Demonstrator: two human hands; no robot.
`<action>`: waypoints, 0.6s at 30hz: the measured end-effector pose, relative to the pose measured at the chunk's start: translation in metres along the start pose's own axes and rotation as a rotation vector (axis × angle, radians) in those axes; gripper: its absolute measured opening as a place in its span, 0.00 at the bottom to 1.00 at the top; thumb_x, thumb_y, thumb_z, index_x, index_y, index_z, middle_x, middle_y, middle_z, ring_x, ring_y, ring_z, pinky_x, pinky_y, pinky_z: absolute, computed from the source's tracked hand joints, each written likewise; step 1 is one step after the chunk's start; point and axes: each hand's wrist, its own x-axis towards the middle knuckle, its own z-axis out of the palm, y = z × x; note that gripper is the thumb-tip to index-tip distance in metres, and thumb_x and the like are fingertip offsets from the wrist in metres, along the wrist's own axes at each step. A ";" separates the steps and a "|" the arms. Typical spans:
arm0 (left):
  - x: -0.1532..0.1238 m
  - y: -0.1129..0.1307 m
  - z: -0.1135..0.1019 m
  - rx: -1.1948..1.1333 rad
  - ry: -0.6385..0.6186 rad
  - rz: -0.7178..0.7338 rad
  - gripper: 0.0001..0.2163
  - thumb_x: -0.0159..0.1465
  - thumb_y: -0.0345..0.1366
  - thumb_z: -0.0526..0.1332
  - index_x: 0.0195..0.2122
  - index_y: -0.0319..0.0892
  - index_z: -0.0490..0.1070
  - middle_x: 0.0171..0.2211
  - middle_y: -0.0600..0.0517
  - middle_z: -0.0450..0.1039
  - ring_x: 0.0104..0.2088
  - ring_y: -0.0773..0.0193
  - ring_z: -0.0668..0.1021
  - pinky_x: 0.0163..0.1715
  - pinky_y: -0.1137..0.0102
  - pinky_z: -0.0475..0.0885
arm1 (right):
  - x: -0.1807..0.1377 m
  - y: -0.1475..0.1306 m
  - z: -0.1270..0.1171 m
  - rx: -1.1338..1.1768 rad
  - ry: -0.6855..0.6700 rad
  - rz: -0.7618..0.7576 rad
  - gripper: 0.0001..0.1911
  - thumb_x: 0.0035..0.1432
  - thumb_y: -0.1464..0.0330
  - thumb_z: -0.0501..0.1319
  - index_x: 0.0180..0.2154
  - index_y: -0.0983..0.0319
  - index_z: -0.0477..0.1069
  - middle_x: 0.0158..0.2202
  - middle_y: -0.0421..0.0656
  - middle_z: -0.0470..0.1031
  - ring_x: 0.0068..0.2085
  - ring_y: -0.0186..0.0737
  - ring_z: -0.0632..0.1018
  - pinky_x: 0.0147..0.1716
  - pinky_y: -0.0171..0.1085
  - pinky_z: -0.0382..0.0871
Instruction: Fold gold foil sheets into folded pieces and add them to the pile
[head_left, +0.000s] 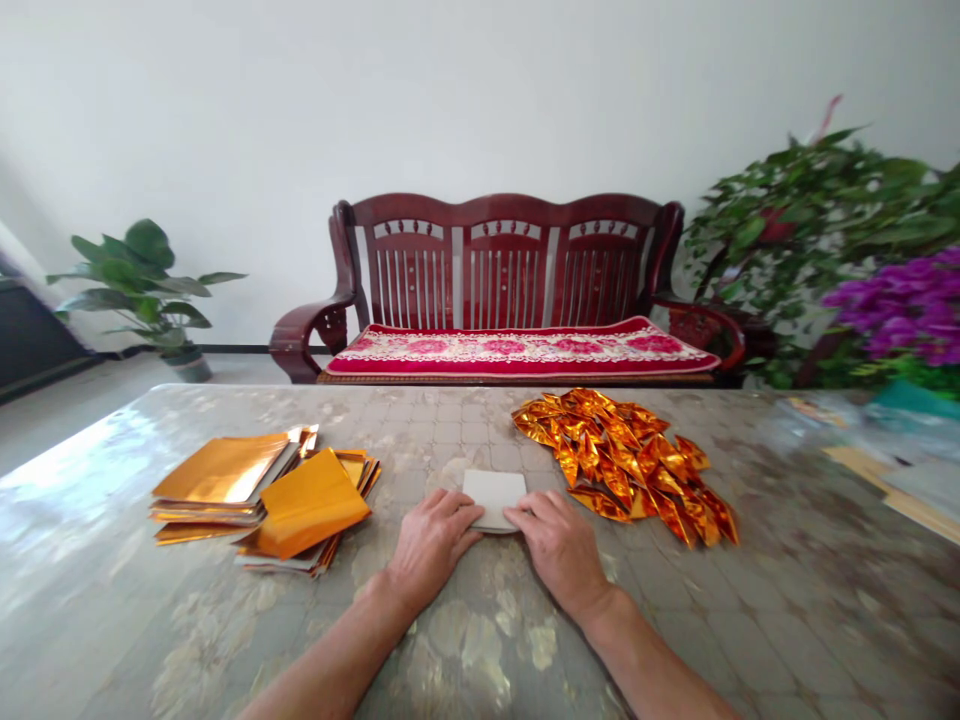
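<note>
A small pale sheet of paper [494,492], its white-grey side up, lies on the table straight in front of me. It looks folded along the near edge. My left hand [436,537] grips its left near corner with closed fingers, and my right hand [556,545] does the same at the right. To the left are two untidy stacks of gold foil paper, a farther stack [221,470] and a nearer stack [315,503] with a tilted sheet on top. Right of my hands lies a heap of folded shiny gold foil pieces [626,455], pointed at their ends.
The table [450,650] has a patterned, glossy cover. Plastic bags and papers [911,440] lie at its right edge, near purple flowers [904,305]. Beyond its far edge stands a dark red wooden bench [506,260] with a red and white cushion [517,347]. A potted plant [154,285] is at the left.
</note>
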 end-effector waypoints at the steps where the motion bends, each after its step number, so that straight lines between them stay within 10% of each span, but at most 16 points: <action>1: -0.001 0.000 -0.001 0.003 -0.006 -0.003 0.09 0.68 0.38 0.59 0.46 0.48 0.77 0.44 0.51 0.78 0.44 0.59 0.76 0.45 0.66 0.73 | 0.000 0.000 0.001 0.004 -0.018 0.002 0.10 0.63 0.74 0.61 0.41 0.55 0.79 0.36 0.42 0.77 0.40 0.43 0.72 0.38 0.40 0.65; 18: -0.005 -0.002 -0.003 -0.110 -0.073 -0.102 0.11 0.70 0.37 0.56 0.40 0.48 0.80 0.36 0.50 0.76 0.41 0.61 0.76 0.40 0.72 0.68 | -0.005 0.000 -0.008 0.092 -0.064 0.030 0.06 0.63 0.67 0.63 0.34 0.55 0.78 0.32 0.40 0.75 0.38 0.40 0.72 0.38 0.38 0.62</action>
